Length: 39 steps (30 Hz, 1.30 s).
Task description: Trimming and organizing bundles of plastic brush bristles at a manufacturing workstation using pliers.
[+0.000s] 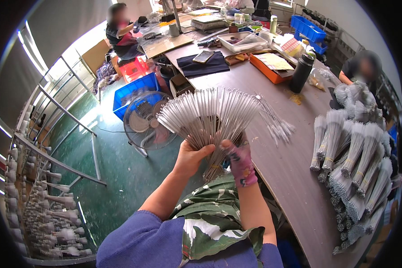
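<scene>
Nearest to me are the blue sleeves [134, 236] of the person at work, and between the forearms a green camouflage apron [225, 203]. Just beyond it, both hands are closed on a sheaf of thin wire brushes [210, 114], held up in front of the body, beside the table's edge. The left hand [191, 158] clasps the stems from the left, thumb laid across the front; the right hand [240, 161], in a pink patterned glove with its thumb tip bare, grips from the right, its other fingers mostly hidden from me. The sheaf's long axis runs away from the body: stem ends gather low between the hands, white bristles spread wide beyond them. The right hand is the nearer to the table [295, 192] and to the loose brushes [274, 118] lying on it; farther right, tied bundles [355, 147] are piled up. Left of the sheaf, and past it, a floor fan [145, 118] stands near a blue crate [131, 91]. Farther up the table are a black bottle [302, 73] and a phone [203, 56] on dark cloth [196, 66]; a co-worker [123, 42] sits at the far left.
</scene>
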{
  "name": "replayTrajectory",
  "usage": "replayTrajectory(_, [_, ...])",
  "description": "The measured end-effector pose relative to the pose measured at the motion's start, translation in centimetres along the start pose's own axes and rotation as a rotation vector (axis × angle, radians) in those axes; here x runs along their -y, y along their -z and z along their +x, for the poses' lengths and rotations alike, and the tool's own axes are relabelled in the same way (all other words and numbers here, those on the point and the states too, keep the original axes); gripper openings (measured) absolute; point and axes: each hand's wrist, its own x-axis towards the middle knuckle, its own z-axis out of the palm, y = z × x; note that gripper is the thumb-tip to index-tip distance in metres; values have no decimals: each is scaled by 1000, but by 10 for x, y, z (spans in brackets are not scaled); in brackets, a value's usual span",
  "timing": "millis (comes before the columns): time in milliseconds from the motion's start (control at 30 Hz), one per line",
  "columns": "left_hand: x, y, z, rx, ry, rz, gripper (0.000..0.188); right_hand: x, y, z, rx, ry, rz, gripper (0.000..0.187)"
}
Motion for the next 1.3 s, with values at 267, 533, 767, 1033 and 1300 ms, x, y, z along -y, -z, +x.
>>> replayTrajectory(267, [-13, -15, 3, 6, 25, 164, 23, 3, -2, 8, -57, 21, -108, 42])
replayTrajectory(533, [-4, -13, 2, -13, 60, 53, 29, -8, 22, 14, -68, -65, 70, 36])
replayTrajectory(767, [1, -17, 5, -78, -11, 101, 18, -5, 21, 11, -44, 11, 126, 41])
replayTrajectory(1033, [-15, -25, 12, 75, 123, 264, 20, 2, 2, 4, -142, 31, -10, 42])
replayTrajectory(1300, [-2, -1, 1, 125, 205, 56, 32, -1, 16, 6, -137, -33, 99, 29])
